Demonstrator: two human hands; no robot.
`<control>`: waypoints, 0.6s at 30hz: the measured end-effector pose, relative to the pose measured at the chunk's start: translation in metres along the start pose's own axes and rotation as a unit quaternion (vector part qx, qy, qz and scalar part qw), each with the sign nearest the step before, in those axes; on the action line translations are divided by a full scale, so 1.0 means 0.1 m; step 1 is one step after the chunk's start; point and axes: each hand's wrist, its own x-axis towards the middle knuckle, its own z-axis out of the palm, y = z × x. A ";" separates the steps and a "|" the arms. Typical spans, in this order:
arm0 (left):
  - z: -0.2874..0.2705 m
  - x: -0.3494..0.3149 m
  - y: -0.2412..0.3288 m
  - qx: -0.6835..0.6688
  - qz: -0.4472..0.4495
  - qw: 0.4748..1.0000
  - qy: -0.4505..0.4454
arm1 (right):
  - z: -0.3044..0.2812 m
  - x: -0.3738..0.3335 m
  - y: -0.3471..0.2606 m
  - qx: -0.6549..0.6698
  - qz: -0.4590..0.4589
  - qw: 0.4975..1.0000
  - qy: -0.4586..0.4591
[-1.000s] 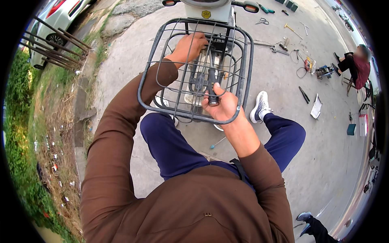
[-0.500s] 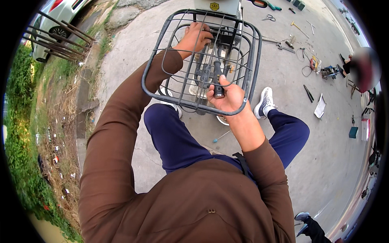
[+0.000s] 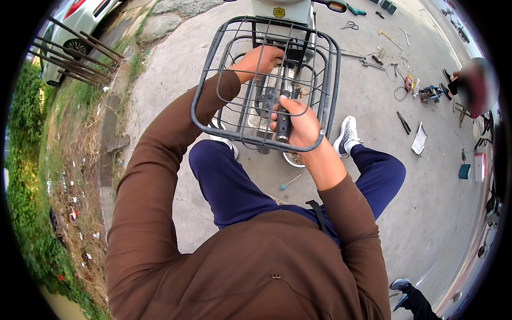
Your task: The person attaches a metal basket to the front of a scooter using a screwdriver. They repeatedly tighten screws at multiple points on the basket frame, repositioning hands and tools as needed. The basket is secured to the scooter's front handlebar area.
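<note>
At upper centre, the wire basket [image 3: 320, 85] holds both hands: right hand [image 3: 298, 125] clamped on a dark tool handle [image 3: 283, 125], left hand [image 3: 261, 58] with its grip hidden, tools [image 3: 381, 56] scattered at upper right.

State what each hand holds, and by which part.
Right hand grips a dark tool handle inside the wire basket. Left hand reaches under it; its hold is hidden.

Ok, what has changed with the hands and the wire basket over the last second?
Little changed. The right hand keeps gripping the dark cylindrical tool handle inside the grey wire basket, and the left hand stays reaching through the basket's far side. Only the head view shifted slightly.
</note>
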 end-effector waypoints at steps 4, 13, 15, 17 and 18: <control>-0.01 0.02 -0.02 0.009 -0.005 1.000 -0.006 | -0.03 0.14 -0.07 -0.037 -0.004 0.999 0.012; 0.06 0.05 -0.11 -0.099 -0.023 0.994 0.029 | 0.02 0.32 -0.25 -0.174 0.014 0.985 0.008; 0.05 0.05 -0.15 -0.115 -0.036 0.992 0.036 | 0.03 0.31 -0.23 -0.182 0.010 0.983 0.006; 0.02 0.06 -0.15 -0.077 -0.045 0.994 0.066 | 0.03 0.30 -0.23 -0.178 0.014 0.984 0.014; 0.01 0.07 -0.14 -0.058 -0.049 0.994 0.081 | 0.00 0.31 -0.22 -0.173 0.033 0.984 0.011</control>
